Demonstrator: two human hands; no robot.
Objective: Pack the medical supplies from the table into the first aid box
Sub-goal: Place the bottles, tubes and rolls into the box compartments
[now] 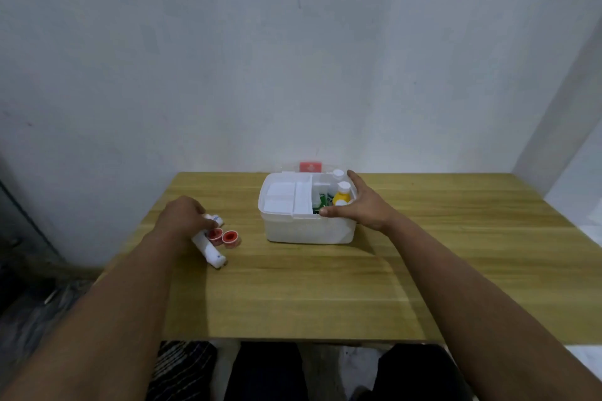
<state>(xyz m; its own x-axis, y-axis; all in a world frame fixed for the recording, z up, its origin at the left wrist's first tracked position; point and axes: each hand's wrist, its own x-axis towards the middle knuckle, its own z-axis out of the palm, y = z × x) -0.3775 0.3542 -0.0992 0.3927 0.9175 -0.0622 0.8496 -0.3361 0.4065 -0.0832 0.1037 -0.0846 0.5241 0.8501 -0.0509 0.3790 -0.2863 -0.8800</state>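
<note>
Left hand (182, 216) curls its fingers over a white bandage roll (208, 246) on the tabletop (293, 286), beside two red tape spools (223, 237). We judge rolls light, soft (grip mid-body). Right hand (361, 208), fingers spread, steadies the first aid box (306, 228).

Both arms outstretched, left hand (182, 216) curled palm-down, right hand (356, 203) spread, fingers straight.
</note>
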